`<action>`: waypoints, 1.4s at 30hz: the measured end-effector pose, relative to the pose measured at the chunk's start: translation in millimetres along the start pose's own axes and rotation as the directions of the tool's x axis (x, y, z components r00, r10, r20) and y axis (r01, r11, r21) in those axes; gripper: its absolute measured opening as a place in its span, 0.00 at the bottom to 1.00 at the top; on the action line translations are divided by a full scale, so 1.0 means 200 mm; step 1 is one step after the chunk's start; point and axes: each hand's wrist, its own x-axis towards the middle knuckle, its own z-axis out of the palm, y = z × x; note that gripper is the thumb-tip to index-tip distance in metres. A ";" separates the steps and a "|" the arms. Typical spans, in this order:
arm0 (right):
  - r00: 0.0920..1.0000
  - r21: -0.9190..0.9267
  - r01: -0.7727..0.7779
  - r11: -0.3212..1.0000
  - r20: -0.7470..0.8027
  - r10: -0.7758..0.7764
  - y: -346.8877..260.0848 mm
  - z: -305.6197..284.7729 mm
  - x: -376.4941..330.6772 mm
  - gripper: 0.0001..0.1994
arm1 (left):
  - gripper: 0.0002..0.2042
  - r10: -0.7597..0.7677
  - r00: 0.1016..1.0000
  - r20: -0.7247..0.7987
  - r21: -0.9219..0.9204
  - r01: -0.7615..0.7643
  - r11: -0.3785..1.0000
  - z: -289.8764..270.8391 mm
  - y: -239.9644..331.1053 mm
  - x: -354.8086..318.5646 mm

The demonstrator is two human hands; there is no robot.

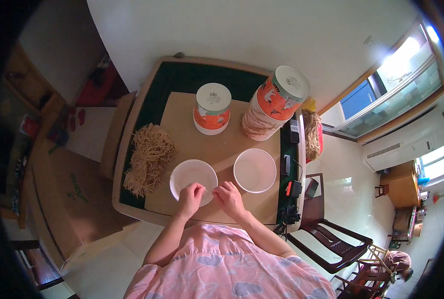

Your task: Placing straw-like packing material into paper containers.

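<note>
My left hand [191,198] is closed in a pinch over the near side of a white paper bucket [176,175] that stands mouth up. Close beside it, my right hand [229,200] is also pinched, at the right side of that bucket's rim. Whatever lies between the fingertips is too small to make out. A second open white bucket [255,170] stands just right of my right hand. To the left lies a loose heap of beige paper cord [151,157].
Behind stand an upturned orange-and-white bucket [213,107] and a tall stack of nested buckets [276,102]. Cardboard [184,117] covers the green tabletop. Black chargers and cables [292,189] line the right edge. A dark wooden chair [331,239] stands at right, a large carton [77,194] at left.
</note>
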 end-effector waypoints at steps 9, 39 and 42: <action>0.997 0.066 -0.066 0.996 -0.044 0.069 -0.06 0.01 0.04 0.08 | 0.06 0.032 0.999 -0.024 -0.089 -0.034 0.995 -0.02 0.00 0.02; 0.989 0.108 -0.009 0.994 -0.143 0.024 -0.01 0.01 -0.02 0.06 | 0.06 0.074 0.990 0.120 -0.033 -0.070 0.997 -0.15 0.22 0.00; 0.982 0.146 -0.068 0.987 -0.165 0.092 0.04 0.03 -0.04 0.06 | 0.06 0.075 0.989 0.124 -0.095 -0.064 0.993 -0.20 0.28 0.00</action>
